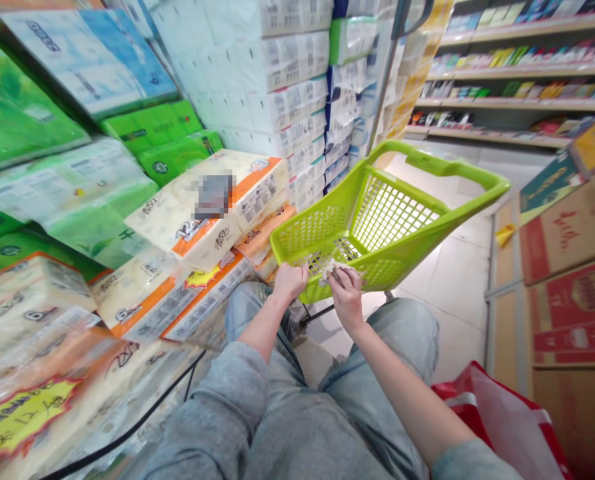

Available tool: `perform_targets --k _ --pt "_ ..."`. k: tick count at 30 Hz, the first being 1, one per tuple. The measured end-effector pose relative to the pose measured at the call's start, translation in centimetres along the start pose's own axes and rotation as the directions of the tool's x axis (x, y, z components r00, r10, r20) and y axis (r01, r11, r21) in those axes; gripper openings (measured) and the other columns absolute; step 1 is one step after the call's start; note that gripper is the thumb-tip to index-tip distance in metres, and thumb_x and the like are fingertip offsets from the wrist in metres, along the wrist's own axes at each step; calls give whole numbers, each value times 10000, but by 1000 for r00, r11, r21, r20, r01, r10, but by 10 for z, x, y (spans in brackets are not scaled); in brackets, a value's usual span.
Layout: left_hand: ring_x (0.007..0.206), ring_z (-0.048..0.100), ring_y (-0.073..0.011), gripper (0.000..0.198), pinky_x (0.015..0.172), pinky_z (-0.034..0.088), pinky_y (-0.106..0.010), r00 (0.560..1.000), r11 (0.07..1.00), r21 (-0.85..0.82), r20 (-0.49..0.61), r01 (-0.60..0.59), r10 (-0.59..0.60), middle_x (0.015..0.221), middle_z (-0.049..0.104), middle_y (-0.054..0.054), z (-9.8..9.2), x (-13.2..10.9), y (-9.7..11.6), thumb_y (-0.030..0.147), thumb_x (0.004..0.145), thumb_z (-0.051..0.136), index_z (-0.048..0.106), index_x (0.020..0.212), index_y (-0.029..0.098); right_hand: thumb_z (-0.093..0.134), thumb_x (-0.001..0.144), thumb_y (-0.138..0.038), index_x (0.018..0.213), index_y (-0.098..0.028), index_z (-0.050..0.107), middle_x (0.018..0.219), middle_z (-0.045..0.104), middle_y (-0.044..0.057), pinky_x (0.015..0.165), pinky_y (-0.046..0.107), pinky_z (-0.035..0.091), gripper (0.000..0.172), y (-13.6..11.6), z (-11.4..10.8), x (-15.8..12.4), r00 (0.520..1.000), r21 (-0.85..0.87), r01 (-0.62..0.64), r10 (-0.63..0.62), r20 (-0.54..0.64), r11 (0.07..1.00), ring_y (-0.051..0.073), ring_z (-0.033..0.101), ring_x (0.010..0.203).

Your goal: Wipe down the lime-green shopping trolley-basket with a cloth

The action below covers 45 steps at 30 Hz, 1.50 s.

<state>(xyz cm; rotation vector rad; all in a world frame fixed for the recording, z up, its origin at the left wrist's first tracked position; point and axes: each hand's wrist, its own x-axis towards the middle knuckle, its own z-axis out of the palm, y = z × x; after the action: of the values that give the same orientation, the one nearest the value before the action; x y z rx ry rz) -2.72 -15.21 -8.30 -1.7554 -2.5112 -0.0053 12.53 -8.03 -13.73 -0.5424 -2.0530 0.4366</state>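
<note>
A lime-green plastic shopping cart (402, 268) with mesh walls stands tilted in front of my knees, its handle toward the upper right. My left hand (290, 281) is closed around the cart's near rim. Beside it, my right hand (347, 290) grips a crumpled whitish cloth (333, 268) and presses it against the same rim. Part of the cloth is hidden under my fingers. Through the mesh, the inside of the basket shows the floor below.
Stacked tissue packs (147, 283) crowd the left, with a pixelated item on the top one. Cardboard boxes (562, 233) line the right. A red and white bag (507, 420) lies by my right leg. Behind are stocked shelves (522, 70). A black cable (137, 423) crosses lower left.
</note>
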Motion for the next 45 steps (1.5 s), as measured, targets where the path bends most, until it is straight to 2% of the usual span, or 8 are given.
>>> perform_targets --k 4,8,12,19,23,37,41,45 --pt "740 664 -161 561 736 420 -287 1000 1000 -12 26 -10 11 770 718 -114 -3 -3 -1 276 973 196 707 810 112 452 912 -174 1126 -309 634 1170 630 30 982 420 355 312 -11 4 10 932 8 208 -201 301 978 222 477 1167" --pt "742 663 -175 493 723 416 -303 998 999 17 43 -47 46 806 719 -118 -5 -6 -3 248 964 219 688 899 109 448 914 -164 1154 -316 609 1131 643 7 993 435 331 327 -5 -6 27 868 90 306 -317 382 948 216 526 1112" --pt "746 665 -185 481 732 414 -307 998 998 42 55 -36 34 776 716 -120 -7 -7 -4 247 959 237 690 879 106 473 898 -184 1199 -279 588 1046 669 52 996 448 348 336 38 -44 52 823 56 391 -377 425 919 202 562 1036" --pt "736 660 -187 503 718 406 -309 998 996 74 52 -41 38 758 716 -109 -2 -6 -4 241 954 215 694 861 119 373 949 -301 1193 -223 611 1086 652 95 987 452 332 350 122 -111 84 874 -54 374 -333 354 926 247 508 1098" --pt "727 665 -199 479 710 401 -322 998 995 81 39 -54 51 772 716 -116 2 -5 -5 223 947 221 684 891 118 334 958 -330 1196 -197 607 1068 650 113 946 444 371 385 114 -97 81 866 -7 365 -336 371 931 250 512 1066" --pt "729 668 -191 434 738 412 -326 999 998 35 -6 -46 46 761 705 -143 3 -6 -3 197 949 256 674 894 95 393 926 -193 1132 -211 616 915 638 82 730 320 383 304 7 -5 56 673 99 577 -540 505 811 185 518 824" --pt "717 660 -184 548 758 417 -328 999 1000 -7 -35 -14 14 721 705 -127 5 -8 -5 251 966 203 703 798 104 405 919 -198 1176 -257 596 845 627 57 701 297 365 326 26 -24 64 630 66 619 -545 553 783 175 511 799" --pt "708 656 -166 599 782 416 -314 999 999 -35 -38 9 -11 686 704 -112 6 -10 -3 274 967 192 715 723 111 433 912 -235 1147 -289 617 821 633 44 690 288 377 303 74 -69 81 745 -10 523 -451 491 852 162 513 760"
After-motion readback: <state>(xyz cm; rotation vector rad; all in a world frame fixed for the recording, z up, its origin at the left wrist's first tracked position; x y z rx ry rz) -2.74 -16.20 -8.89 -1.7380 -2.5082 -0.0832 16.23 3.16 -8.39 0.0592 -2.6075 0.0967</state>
